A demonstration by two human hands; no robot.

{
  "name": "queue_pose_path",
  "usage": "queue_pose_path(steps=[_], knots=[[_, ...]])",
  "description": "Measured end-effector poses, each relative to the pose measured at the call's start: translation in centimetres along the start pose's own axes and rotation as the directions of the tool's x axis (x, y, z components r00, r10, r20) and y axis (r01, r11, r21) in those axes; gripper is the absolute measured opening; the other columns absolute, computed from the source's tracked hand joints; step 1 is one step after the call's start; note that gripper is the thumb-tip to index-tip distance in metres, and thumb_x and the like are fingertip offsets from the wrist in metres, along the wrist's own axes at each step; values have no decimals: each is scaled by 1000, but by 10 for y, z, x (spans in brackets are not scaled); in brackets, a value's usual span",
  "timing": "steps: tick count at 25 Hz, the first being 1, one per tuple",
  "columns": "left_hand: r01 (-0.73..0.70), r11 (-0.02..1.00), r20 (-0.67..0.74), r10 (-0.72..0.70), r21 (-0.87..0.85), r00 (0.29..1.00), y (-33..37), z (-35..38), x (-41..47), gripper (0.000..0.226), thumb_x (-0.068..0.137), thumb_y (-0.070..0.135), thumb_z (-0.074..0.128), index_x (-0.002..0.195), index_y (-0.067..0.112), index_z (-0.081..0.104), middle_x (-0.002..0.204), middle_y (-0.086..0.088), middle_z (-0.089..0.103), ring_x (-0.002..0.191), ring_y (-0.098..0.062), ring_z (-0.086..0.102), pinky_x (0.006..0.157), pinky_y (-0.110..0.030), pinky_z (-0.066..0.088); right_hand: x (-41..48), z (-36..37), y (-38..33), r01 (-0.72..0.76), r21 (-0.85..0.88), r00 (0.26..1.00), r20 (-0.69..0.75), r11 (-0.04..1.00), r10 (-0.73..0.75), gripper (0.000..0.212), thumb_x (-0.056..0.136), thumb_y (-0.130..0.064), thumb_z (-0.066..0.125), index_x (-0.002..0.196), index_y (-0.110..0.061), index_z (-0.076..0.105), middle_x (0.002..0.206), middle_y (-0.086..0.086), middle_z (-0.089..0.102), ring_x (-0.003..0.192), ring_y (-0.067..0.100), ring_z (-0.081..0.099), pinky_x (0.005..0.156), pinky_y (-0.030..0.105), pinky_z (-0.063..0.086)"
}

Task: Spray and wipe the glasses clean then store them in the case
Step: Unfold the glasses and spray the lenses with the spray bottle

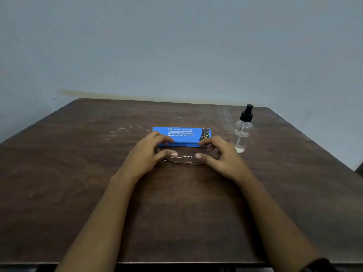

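Thin metal-framed glasses (183, 160) lie folded on the dark wooden table (78, 173), just in front of a closed blue glasses case (181, 134) with white print. My left hand (151, 154) curls around the left end of the glasses, thumb and fingers touching the frame. My right hand (218, 154) does the same at the right end. The fingertips of both hands partly cover the front edge of the case. A clear spray bottle (243, 132) with a black pump top stands upright to the right of the case.
A pale blue wall rises behind the table's far edge. No wiping cloth is in view. A dark object (359, 169) shows at the right edge of the frame, past the table.
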State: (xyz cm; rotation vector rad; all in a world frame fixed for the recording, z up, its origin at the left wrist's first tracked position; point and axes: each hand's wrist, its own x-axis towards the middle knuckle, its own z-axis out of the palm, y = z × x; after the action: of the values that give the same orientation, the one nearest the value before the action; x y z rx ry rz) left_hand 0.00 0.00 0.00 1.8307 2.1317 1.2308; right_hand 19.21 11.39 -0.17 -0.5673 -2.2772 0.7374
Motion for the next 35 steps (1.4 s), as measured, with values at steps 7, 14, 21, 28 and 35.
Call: queue_pose_path(steps=[7,14,21,28,35], knots=[[123,992,87,-121,-24,989,5,-8,-8,37,58,23,82,91,15,69,80,1,62,66,-7,51,59,-7,39,0,-4,3,-24,-50,998,65,998,27,34,73,-12,74,105,-15,61,100,-4,55,90,7,49,73,-1,32],[222,975,131,-217,-20,967,4,-10,-10,23,68,11,75,89,18,69,74,3,62,68,-8,52,56,-2,37,-2,-4,5,-82,0,996,46,997,81,31,75,2,65,102,-13,61,95,1,55,71,6,53,66,7,40],[165,986,48,-163,-34,985,5,-9,-9,18,76,5,66,90,16,69,69,6,63,59,12,52,59,-1,37,-1,-1,7,-86,66,996,-11,994,87,30,78,7,60,103,-10,61,95,4,60,70,2,54,65,6,43],[149,954,-73,-174,-260,982,7,-10,-9,19,77,12,67,71,21,51,62,3,61,54,0,53,64,-16,41,1,-1,8,-116,315,979,-125,942,162,32,79,8,59,82,-23,53,86,10,60,66,17,55,67,27,46],[157,883,-43,-195,-442,980,1,-11,-8,8,65,38,63,68,34,56,54,13,61,56,-4,53,71,-31,40,-2,-6,-3,-33,417,993,-90,908,78,35,77,16,56,72,-17,68,91,2,57,78,10,58,75,22,53]])
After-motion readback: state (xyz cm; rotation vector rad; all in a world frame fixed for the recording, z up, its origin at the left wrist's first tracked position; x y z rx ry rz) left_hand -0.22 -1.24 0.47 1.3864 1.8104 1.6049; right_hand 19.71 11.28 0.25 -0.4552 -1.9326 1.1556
